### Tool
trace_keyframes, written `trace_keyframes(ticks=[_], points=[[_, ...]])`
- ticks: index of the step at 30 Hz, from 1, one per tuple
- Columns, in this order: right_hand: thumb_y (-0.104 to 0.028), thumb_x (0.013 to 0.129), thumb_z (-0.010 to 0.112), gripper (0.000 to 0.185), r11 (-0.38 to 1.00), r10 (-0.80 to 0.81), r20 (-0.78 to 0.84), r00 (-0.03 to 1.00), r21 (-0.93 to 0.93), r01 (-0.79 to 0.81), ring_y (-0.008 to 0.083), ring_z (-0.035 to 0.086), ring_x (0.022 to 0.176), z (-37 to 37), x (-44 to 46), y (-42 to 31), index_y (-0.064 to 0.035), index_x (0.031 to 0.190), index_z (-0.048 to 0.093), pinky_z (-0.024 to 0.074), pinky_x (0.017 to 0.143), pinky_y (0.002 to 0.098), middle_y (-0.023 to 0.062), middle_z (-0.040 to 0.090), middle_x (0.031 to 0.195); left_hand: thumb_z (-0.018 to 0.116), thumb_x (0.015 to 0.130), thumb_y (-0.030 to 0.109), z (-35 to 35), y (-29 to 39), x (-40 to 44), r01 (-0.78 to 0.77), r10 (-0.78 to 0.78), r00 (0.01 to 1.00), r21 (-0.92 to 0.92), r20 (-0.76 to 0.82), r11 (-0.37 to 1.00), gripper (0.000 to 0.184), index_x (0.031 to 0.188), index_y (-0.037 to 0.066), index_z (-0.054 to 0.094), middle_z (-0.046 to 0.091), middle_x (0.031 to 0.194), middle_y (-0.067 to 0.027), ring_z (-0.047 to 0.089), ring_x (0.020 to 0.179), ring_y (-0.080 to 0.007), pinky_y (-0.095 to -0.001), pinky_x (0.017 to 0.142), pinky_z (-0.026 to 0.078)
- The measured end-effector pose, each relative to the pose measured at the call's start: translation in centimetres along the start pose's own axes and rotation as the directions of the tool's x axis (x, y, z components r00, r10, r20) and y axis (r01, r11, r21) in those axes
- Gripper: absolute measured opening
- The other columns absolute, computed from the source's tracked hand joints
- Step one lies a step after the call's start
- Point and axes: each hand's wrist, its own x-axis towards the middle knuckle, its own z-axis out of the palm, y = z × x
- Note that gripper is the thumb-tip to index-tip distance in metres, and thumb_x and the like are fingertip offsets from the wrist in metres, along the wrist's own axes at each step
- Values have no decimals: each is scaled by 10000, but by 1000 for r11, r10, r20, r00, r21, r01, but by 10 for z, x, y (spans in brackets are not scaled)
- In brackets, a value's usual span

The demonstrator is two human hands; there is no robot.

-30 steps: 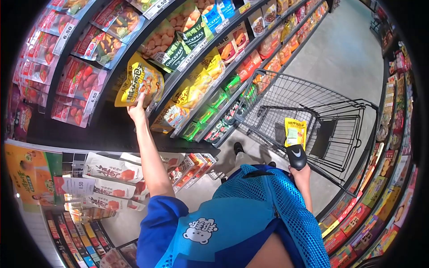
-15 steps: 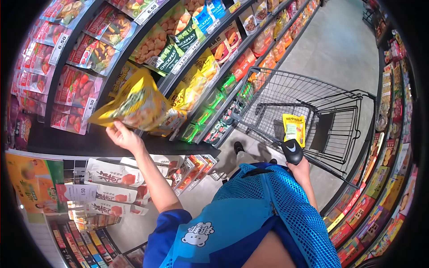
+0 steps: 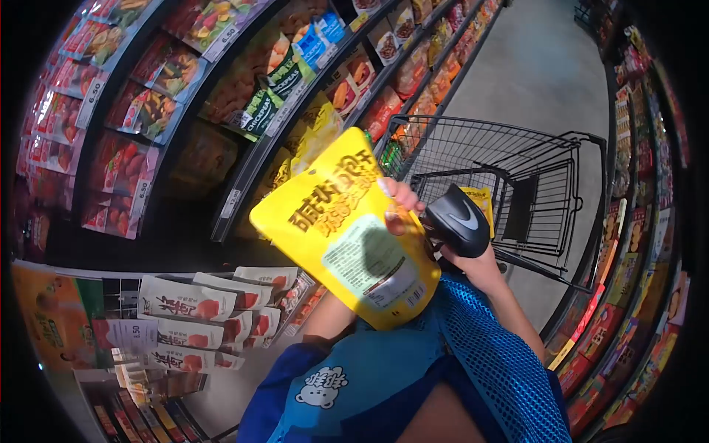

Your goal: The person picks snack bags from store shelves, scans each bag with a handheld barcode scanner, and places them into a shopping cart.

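A wire shopping cart [image 3: 523, 207] contains one yellow packet [image 3: 481, 198], partly hidden by a black handheld scanner [image 3: 459, 221]. A second yellow item, a snack pouch [image 3: 347, 255], is held up in front of the person's body, its labelled back facing the camera; its long axis slants from upper left down to the barcode end at lower right. The left hand's [image 3: 401, 203] fingers clamp its right edge; the right hand's [image 3: 478, 267] wrap the scanner's grip. Two green chickpea bags [image 3: 261, 111] sit shelved.
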Motion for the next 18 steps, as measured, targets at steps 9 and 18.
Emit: trace_keyframes(ticks=[9,18], points=[[-92,780,777,385,965,-26,-162,986,-261,-17,128,613,889,-15,-11,0,-14,1126,626,492,830,299,56,682,1012,459,992,378,86,-12,-64,99,182,779,404,-600,909,472,1327,46,480,549,1280,-145,559,1162,-262,-424,1020,439],[-82,782,763,336,907,-65,-241,968,-418,-44,118,617,867,-32,0,40,3,1083,639,496,799,283,55,692,969,420,1033,366,48,-28,-71,403,62,598,367,-799,839,516,1388,-7,379,519,1350,-152,554,1195,-259,-396,1011,459]])
